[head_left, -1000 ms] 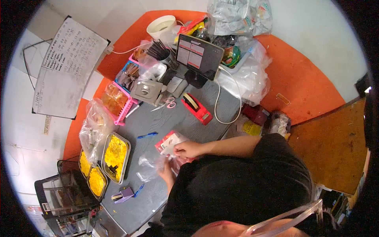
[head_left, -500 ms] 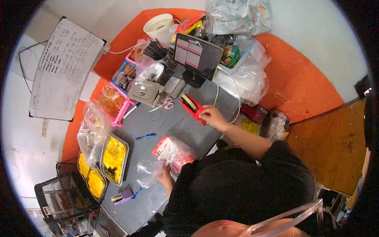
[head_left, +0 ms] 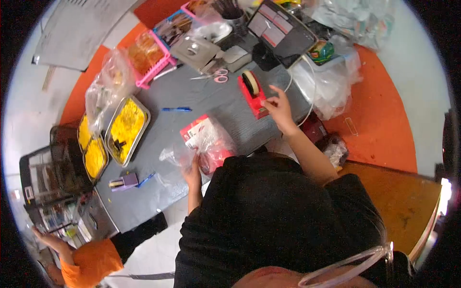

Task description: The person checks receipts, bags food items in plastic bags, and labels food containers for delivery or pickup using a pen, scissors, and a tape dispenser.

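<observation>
A clear plastic bag point(head_left: 217, 142) with red and white printed packaging inside lies near the table's front edge. My left hand point(head_left: 192, 174) is closed round its gathered neck, and the loose bag end spreads to the left. To the right stands a red tape dispenser point(head_left: 253, 98) with a roll of tape in it. My right hand point(head_left: 280, 111) is at the dispenser's near end, fingers apart and one finger raised; a strip of tape on them cannot be made out.
Trays of yellow food point(head_left: 126, 129) stand at the left. A blue pen point(head_left: 176, 109), pink-handled scissors point(head_left: 221, 76) and a small purple dispenser point(head_left: 124, 182) lie on the table point(head_left: 158, 139). A tablet point(head_left: 282, 32) stands behind. A person in orange point(head_left: 91, 264) is at the lower left.
The view has shifted, and a person in orange now shows at lower left. My right hand's fingers have spread at the dispenser's end. My left hand still grips the bag's neck.
</observation>
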Demonstrator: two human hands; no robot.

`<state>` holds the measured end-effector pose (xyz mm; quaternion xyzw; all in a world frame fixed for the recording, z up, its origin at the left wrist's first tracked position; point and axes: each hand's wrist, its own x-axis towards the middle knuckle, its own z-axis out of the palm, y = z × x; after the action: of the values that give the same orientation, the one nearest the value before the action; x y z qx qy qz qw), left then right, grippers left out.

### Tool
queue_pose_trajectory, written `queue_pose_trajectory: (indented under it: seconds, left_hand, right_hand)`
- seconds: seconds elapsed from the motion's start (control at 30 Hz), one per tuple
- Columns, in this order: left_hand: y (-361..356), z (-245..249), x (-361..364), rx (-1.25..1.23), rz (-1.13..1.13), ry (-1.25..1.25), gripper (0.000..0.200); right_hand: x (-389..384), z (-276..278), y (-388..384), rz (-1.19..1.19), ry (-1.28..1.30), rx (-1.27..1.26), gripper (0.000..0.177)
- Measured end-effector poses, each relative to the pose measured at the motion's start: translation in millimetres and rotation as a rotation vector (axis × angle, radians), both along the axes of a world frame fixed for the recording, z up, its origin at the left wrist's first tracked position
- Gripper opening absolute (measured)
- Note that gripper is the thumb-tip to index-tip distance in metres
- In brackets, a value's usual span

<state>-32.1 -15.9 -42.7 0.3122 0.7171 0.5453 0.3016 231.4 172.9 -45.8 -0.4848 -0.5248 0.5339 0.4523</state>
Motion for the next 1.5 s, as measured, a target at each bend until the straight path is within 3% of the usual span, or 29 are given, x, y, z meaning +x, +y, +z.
queue_pose_trajectory:
  seconds: [0.13,0.17,0.2,0.23,0.27,0.33,0.37,0.4,0.47,0.53,0.6,0.73,0.8,0.87,0.93,1.07,1.13,1.2,1.3,1.4,1.47,1.5]
  left_hand:
    - [0.1,3.1,6.6,0.019,0.043,-0.172,0.026]
    - [-2.3,-9.4,4.0,0.02,0.049,-0.174,0.026]
    - [0.2,-18.6,2.6,0.176,-0.047,-0.155,0.027]
    - [0.3,-25.6,0.4,0.331,-0.148,-0.137,0.029]
    - [-4.6,-30.6,-4.1,0.331,-0.164,-0.144,0.029]
    - [2.5,8.7,1.3,0.17,-0.371,0.653,0.032]
    - [3.0,-6.9,-7.7,0.125,-0.381,0.469,0.031]
    - [4.2,-3.6,-12.7,0.158,-0.435,0.465,0.031]
    - [5.7,6.3,-24.0,0.05,-0.316,0.009,0.031]
    - [15.8,-5.4,-46.5,0.155,-0.399,-0.511,0.035]
    - [23.9,12.8,-47.4,0.106,-0.484,-0.725,0.039]
    - [21.3,21.1,-20.0,-0.022,-0.829,-0.664,0.039]
    - [11.5,30.8,16.1,-0.071,-0.967,-0.728,0.038]
    - [13.7,25.2,39.1,-0.127,-1.083,-0.782,0.037]
    - [14.1,0.1,73.9,-0.357,-1.253,-0.924,0.035]
    - [-26.8,3.9,152.7,-0.407,-1.525,-0.893,0.035]
    - [-48.8,9.7,189.5,-0.561,-1.745,-1.139,0.03]
    - [-95.2,30.0,219.0,-0.538,-1.771,-1.119,0.025]
    - [-162.9,46.8,256.1,-0.704,-1.707,-1.15,0.022]
    - [-231.7,38.2,292.1,-0.736,-1.654,-1.113,0.023]
    - [-274.4,26.7,305.1,-0.755,-1.613,-1.22,0.017]
    - [-285.0,3.4,311.5,-0.744,-1.604,-1.234,0.017]
  right_hand:
    - [8.3,-14.0,-27.1,-0.025,0.216,0.15,0.059]
    - [13.2,-14.5,-28.2,-0.037,-0.071,0.165,0.059]
    - [14.9,-14.6,-30.8,-0.06,-0.357,0.179,0.059]
    - [14.1,-13.7,-30.8,-0.07,-0.36,0.18,0.059]
    - [14.2,-12.3,-29.1,-0.145,-0.475,0.232,0.057]
    - [17.5,-4.3,-41.6,-0.268,-0.604,0.282,0.054]
    - [15.8,1.7,-52.3,-0.265,-0.522,0.254,0.054]
    - [15.8,7.8,-63.4,-0.274,-0.44,0.231,0.055]
    - [15.3,5.4,-93.2,-0.33,-0.406,0.158,0.057]
    - [10.8,11.9,-132.2,-0.378,-0.38,0.173,0.058]
    - [3.6,13.0,-177.1,-0.415,-0.371,0.091,0.064]
    - [5.8,11.2,-282.7,-0.55,-0.475,-0.014,0.071]
    - [17.2,18.6,-334.1,-0.509,-0.374,-0.104,0.072]
    - [15.9,19.2,-374.6,-0.692,-0.455,-0.148,0.072]
    - [25.3,28.4,-417.5,-0.866,-0.484,-0.145,0.071]
    - [32.0,67.8,-497.1,-1.237,-0.385,-0.115,0.065]
    - [37.3,70.1,-525.3,-1.365,-0.427,0.027,0.061]
    - [47.1,77.9,-559.3,-1.507,-0.456,0.075,0.057]
    - [71.3,80.8,-612.6,-1.598,-0.567,0.199,0.054]
    - [104.9,81.7,-672.0,-1.62,-0.683,0.337,0.056]
    - [129.5,84.8,-712.2,-1.676,-0.648,0.324,0.057]
    - [145.7,83.7,-733.1,-1.653,-0.668,0.346,0.061]
